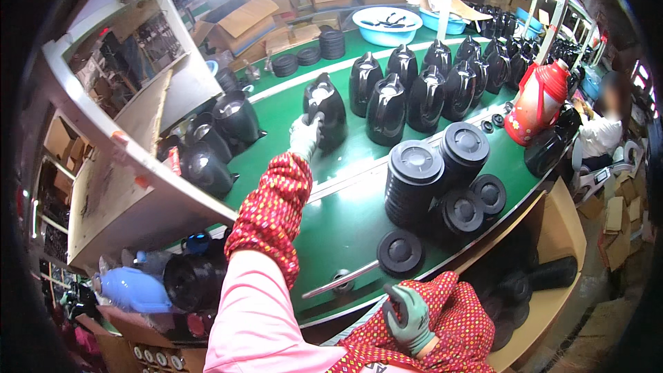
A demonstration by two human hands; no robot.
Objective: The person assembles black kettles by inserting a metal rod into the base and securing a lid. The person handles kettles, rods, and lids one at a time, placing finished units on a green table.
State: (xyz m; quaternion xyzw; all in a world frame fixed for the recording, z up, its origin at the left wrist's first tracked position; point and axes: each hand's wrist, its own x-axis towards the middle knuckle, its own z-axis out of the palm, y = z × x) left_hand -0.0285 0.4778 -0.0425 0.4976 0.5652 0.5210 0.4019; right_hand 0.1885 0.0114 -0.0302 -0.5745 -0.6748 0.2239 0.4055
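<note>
My left hand (304, 135), in a pale glove with a red patterned oversleeve, reaches far out over the green belt (345, 221). It grips a black plastic jug (326, 109) by its near side, and the jug stands upright. My right hand (407, 314), in a green glove, hovers low by the belt's near edge. Its fingers are apart and hold nothing. A single black round disc (400, 252) lies flat on the belt just above it.
Several black jugs (414, 90) stand in rows beyond. Stacks of black discs (414, 179) sit at right, with a red flask (539, 100) behind them. A shelf at left holds open black jug bodies (207, 159). Another person (604, 131) sits at far right. Blue basins and cardboard boxes line the back.
</note>
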